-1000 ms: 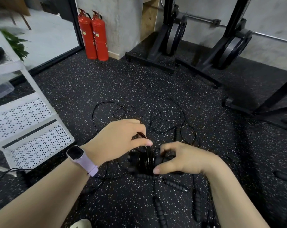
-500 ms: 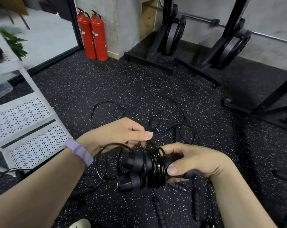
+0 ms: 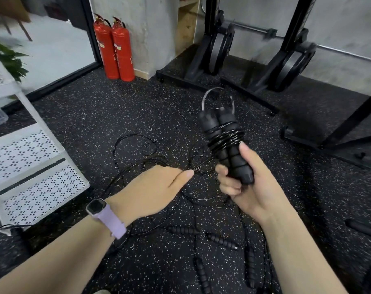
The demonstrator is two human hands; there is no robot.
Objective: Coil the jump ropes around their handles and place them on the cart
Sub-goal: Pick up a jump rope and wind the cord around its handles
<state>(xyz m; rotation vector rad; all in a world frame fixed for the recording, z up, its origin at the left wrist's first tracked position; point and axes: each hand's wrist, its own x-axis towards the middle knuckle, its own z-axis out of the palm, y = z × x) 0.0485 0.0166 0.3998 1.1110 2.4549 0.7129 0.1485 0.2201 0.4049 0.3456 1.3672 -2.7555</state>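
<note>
Nearest in the scene, loose jump ropes (image 3: 201, 232) are spread over the speckled black floor (image 3: 120, 115), their ribbed black handles lying between the two forearms and their thin cords looping away toward the far left. A lilac-strapped watch (image 3: 105, 215) is worn on the left wrist. The left hand (image 3: 150, 189) is held just above the tangled cords, its back turned upward and its thumb stretched toward the right; the fingers are hidden beneath the palm, so it cannot be told whether anything is held or whether the hand is relaxed. To its right, the right hand (image 3: 241, 183) is wrapped around the lower ends of a coiled jump rope (image 3: 225, 139), which is held upright and tilted slightly to the left, well off the floor. Two black handles are pressed side by side in that grip, the cord is wound in several turns around their middle, and a short loop of cord arches over their top ends. At the left edge, the white cart (image 3: 38, 166) is seen, with perforated shelves stacked one above another. Farther off, two red fire extinguishers (image 3: 114, 52) are stood against the concrete wall, and black weight racks (image 3: 220, 47) loaded with plates are placed to the far right.
</note>
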